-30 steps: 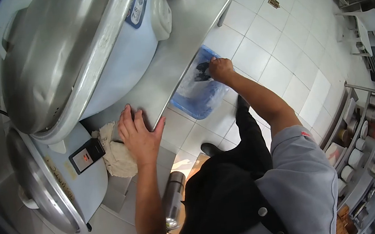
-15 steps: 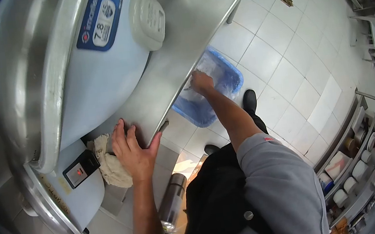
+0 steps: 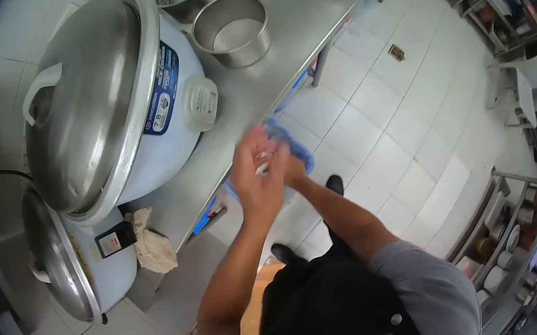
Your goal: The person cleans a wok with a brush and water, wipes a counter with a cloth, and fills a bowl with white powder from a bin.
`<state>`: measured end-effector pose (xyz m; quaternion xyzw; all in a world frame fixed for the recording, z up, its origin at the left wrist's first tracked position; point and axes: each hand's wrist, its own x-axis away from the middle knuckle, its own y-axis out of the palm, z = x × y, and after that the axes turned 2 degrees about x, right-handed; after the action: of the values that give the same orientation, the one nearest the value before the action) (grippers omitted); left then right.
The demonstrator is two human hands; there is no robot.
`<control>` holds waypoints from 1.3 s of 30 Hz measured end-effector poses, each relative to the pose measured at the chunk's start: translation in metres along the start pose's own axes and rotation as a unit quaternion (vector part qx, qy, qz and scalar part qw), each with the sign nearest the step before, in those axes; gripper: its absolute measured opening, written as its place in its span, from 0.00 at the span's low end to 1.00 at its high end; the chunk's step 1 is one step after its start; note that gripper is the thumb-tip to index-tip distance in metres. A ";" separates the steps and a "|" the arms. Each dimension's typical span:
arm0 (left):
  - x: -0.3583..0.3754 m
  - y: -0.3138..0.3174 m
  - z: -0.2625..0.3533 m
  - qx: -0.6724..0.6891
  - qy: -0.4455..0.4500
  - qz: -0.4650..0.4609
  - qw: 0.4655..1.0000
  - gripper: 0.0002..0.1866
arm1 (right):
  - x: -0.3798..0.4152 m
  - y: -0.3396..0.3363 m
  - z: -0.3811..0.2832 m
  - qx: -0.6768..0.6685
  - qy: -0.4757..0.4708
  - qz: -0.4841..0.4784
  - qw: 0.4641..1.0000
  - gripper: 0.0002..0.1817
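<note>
My left hand and my right hand are together in front of the counter edge, over a blue bin on the floor. Motion smears the left fingers, and the left hand covers most of the right fingers. A small pale thing shows between the hands, too blurred to name. On the steel counter stands a large rice cooker with its metal lid on. A steel pot is beside it.
A smaller rice cooker with a lid stands at lower left, beside a crumpled beige cloth. Another steel pot holds a white-handled utensil. Loaded shelves and a white chair are at the right.
My left hand has left the counter edge and joined my right hand. The right hand has come up out of the bin. The view has shifted, showing more of the cookers and pots.
</note>
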<state>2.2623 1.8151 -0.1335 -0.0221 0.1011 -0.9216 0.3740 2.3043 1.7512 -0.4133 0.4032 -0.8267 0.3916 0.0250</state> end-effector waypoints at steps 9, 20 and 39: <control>-0.196 0.061 0.023 0.358 -0.293 0.247 0.851 0.18 | 0.019 -0.044 -0.005 0.046 -0.025 0.000 0.999 0.21; 0.168 -0.098 -0.046 0.176 -0.396 0.119 0.893 0.04 | 0.005 -0.069 -0.003 0.134 -0.043 -0.032 0.990 0.21; 0.072 -0.089 -0.261 -0.169 -0.296 0.069 0.937 0.16 | 0.060 -0.132 -0.200 0.444 -0.036 -0.149 0.883 0.16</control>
<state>2.1195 1.8718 -0.3738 -0.3500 0.1415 -0.8145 0.4405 2.2998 1.7976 -0.1707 0.5045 -0.4971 0.6941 -0.1286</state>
